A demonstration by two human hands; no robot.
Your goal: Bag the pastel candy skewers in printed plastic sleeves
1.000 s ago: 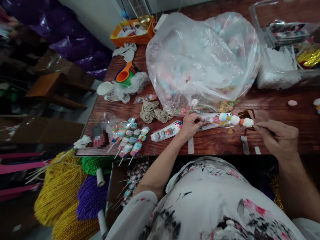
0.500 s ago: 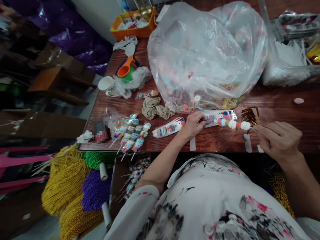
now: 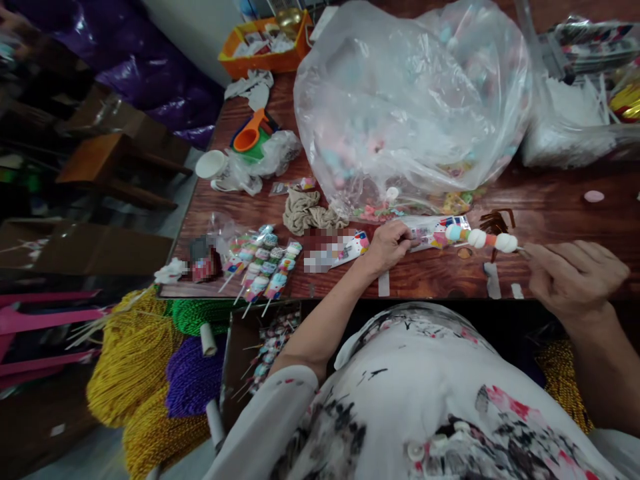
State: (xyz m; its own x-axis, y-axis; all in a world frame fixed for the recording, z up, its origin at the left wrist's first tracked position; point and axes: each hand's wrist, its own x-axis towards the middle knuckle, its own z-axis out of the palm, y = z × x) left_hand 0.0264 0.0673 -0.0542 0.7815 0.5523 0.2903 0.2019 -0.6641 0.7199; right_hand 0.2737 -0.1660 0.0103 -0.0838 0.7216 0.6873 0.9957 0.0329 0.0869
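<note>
My left hand point(image 3: 390, 245) is closed in a pinch on the near end of a clear printed plastic bag point(image 3: 431, 232) lying on the table. Pinched by its stick in my right hand point(image 3: 575, 275) is a skewer of soft candies point(image 3: 481, 239), with white, orange and pale blue pieces. The skewer points left, and its blue tip overlaps the bag's right end in view; whether it is inside the bag I cannot tell. A stack of similar bags point(image 3: 354, 248) lies left of my left hand. Gold twist ties point(image 3: 495, 223) lie beyond the skewer.
A big clear bag of candies point(image 3: 410, 100) fills the back middle. Several wrapped candy skewers point(image 3: 267, 263) lie at the left, by a beige cloth point(image 3: 307, 212). Orange scissors handles point(image 3: 249, 139) and an orange bin point(image 3: 260, 50) are farther back. Below stands a box of skewers point(image 3: 270, 347).
My right hand has moved right, drawing the skewer along, so less of it overlaps the bag. My left hand keeps its pinch in nearly the same place.
</note>
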